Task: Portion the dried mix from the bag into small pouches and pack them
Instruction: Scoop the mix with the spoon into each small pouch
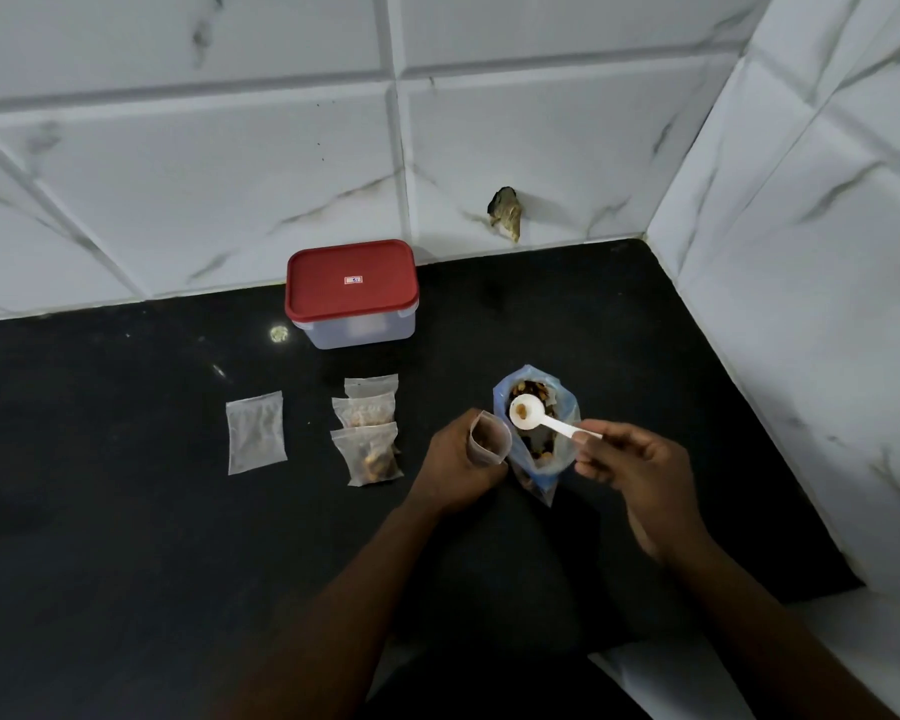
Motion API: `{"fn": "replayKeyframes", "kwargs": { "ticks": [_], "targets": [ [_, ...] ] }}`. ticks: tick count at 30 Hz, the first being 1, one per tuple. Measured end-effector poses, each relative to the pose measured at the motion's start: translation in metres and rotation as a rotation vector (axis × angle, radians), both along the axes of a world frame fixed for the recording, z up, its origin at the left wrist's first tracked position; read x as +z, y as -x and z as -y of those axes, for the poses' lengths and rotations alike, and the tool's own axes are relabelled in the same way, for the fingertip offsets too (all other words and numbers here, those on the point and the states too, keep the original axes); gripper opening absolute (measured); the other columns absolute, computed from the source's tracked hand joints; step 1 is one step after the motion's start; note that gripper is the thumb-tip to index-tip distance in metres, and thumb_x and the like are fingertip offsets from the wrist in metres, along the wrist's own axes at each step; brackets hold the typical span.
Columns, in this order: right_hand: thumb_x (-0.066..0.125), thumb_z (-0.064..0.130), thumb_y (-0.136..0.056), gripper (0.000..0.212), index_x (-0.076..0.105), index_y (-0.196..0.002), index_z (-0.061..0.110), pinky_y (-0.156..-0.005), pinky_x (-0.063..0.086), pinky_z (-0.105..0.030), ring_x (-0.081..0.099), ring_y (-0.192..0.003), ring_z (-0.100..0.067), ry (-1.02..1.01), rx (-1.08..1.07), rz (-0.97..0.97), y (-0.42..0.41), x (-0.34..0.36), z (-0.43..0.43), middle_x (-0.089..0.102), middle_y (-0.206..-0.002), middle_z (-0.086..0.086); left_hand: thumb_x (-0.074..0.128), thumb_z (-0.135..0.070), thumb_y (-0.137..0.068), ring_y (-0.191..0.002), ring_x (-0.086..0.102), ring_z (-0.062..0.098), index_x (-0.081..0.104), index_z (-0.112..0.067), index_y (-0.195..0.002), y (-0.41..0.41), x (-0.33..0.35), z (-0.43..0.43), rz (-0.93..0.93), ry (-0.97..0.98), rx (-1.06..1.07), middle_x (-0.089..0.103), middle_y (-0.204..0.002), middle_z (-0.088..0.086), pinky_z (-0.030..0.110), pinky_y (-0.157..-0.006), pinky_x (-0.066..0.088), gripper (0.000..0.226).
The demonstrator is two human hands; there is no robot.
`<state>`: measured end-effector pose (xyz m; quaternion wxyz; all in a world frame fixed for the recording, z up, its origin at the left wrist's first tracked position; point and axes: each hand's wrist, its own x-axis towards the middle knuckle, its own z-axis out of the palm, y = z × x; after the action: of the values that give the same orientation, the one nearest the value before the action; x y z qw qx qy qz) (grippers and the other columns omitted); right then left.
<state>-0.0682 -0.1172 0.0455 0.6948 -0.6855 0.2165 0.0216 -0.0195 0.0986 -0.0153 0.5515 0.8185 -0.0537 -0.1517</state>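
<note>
My left hand (pixel 455 467) grips a small clear pouch (pixel 489 439), held upright with its mouth open and a little mix inside. My right hand (pixel 630 462) pinches the handle of a white plastic spoon (pixel 528 414); its bowl carries a bit of dried mix and hovers over the open blue-tinted bag of mix (pixel 539 449), just right of the pouch. Three filled pouches (pixel 369 428) lie stacked in a column to the left. An empty flat pouch (pixel 255 432) lies further left.
A clear box with a red lid (pixel 352 291), shut, stands at the back against the tiled wall. The black counter (pixel 126 511) ends at a tiled wall on the right. A dark chip (pixel 506 213) marks the back wall.
</note>
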Motion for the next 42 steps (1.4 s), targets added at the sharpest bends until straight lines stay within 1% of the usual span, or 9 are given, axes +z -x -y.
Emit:
{"fn": "replayKeyframes", "kwargs": {
  "ticks": [3, 10, 15, 20, 25, 28, 34, 39, 42],
  "targets": [
    [0.072, 0.005, -0.088, 0.02, 0.074, -0.106, 0.013, -0.077, 0.06, -0.033, 0.075, -0.09, -0.018, 0.047, -0.062, -0.039, -0.013, -0.005, 0.012, 0.077, -0.096, -0.004, 0.08, -0.011, -0.082, -0.1, 0.063, -0.002, 0.06, -0.033, -0.109, 0.002, -0.002, 0.0, -0.005, -0.01, 0.019, 0.065, -0.11, -0.01, 0.017, -0.081, 0.053, 0.041],
    [0.077, 0.013, -0.085, 0.02, 0.075, -0.104, 0.022, -0.075, 0.055, -0.013, 0.068, -0.084, 0.008, 0.764, 0.267, 0.174, -0.046, -0.02, 0.022, 0.071, -0.092, 0.017, 0.081, -0.008, -0.079, -0.106, 0.062, -0.002, 0.057, -0.04, -0.111, 0.008, -0.01, -0.002, -0.038, -0.055, 0.036, 0.063, -0.117, -0.012, 0.013, -0.081, 0.047, 0.051],
    [0.075, 0.01, -0.087, 0.019, 0.076, -0.104, 0.018, -0.086, 0.057, -0.026, 0.067, -0.093, -0.004, 0.932, 0.465, 0.377, -0.066, -0.036, 0.013, 0.073, -0.1, 0.004, 0.08, -0.009, -0.081, -0.108, 0.062, 0.0, 0.055, -0.043, -0.112, 0.008, -0.013, -0.001, -0.059, -0.067, 0.028, 0.063, -0.119, -0.011, 0.016, -0.085, 0.048, 0.053],
    [0.067, 0.013, -0.093, 0.018, 0.075, -0.108, 0.019, -0.096, 0.053, -0.032, 0.065, -0.104, -0.009, 1.037, 0.788, 0.313, -0.072, -0.028, 0.015, 0.072, -0.11, 0.001, 0.079, -0.008, -0.082, -0.105, 0.064, -0.001, 0.057, -0.04, -0.113, 0.008, -0.012, 0.0, -0.078, -0.056, 0.019, 0.065, -0.115, -0.011, 0.015, -0.08, 0.05, 0.05],
    [0.075, 0.012, -0.088, 0.018, 0.077, -0.103, 0.022, -0.081, 0.053, -0.014, 0.066, -0.088, 0.005, 0.95, 0.78, 0.331, -0.071, -0.009, 0.034, 0.072, -0.096, 0.011, 0.079, -0.007, -0.082, -0.104, 0.063, -0.007, 0.059, -0.037, -0.115, 0.009, -0.012, -0.002, -0.073, -0.051, 0.024, 0.067, -0.113, -0.011, 0.013, -0.08, 0.05, 0.049],
    [0.077, 0.007, -0.085, 0.018, 0.079, -0.1, 0.017, -0.077, 0.056, -0.019, 0.069, -0.084, 0.001, 0.92, 0.655, 0.374, -0.078, -0.008, 0.039, 0.074, -0.092, 0.007, 0.079, -0.007, -0.083, -0.103, 0.064, -0.005, 0.057, -0.042, -0.11, 0.01, -0.012, -0.003, -0.088, -0.06, 0.019, 0.066, -0.112, -0.012, 0.014, -0.08, 0.05, 0.05],
    [0.073, 0.011, -0.089, 0.02, 0.075, -0.108, 0.017, -0.085, 0.055, -0.02, 0.065, -0.091, 0.002, 0.986, 0.701, 0.22, -0.068, -0.013, 0.026, 0.072, -0.102, 0.006, 0.078, -0.009, -0.085, -0.102, 0.062, -0.001, 0.053, -0.04, -0.109, 0.007, -0.01, 0.0, -0.134, -0.097, -0.033, 0.061, -0.107, -0.017, 0.013, -0.078, 0.047, 0.047],
    [0.071, 0.014, -0.091, 0.019, 0.073, -0.108, 0.023, -0.068, 0.057, -0.015, 0.069, -0.073, 0.006, 0.79, 0.597, -0.052, -0.045, -0.02, 0.015, 0.072, -0.094, 0.011, 0.079, -0.013, -0.083, -0.105, 0.063, -0.001, 0.058, -0.036, -0.113, 0.006, -0.013, 0.002, -0.13, -0.111, -0.063, 0.064, -0.11, -0.014, 0.019, -0.089, 0.05, 0.042],
    [0.068, 0.009, -0.092, 0.018, 0.074, -0.105, 0.021, -0.067, 0.059, -0.021, 0.073, -0.077, -0.003, 0.454, 0.355, -0.244, -0.042, -0.027, 0.008, 0.074, -0.095, 0.002, 0.079, -0.012, -0.083, -0.106, 0.064, -0.001, 0.062, -0.031, -0.116, 0.005, -0.018, 0.002, -0.13, -0.101, -0.058, 0.067, -0.112, -0.011, 0.024, -0.094, 0.052, 0.041]
  ]
}}
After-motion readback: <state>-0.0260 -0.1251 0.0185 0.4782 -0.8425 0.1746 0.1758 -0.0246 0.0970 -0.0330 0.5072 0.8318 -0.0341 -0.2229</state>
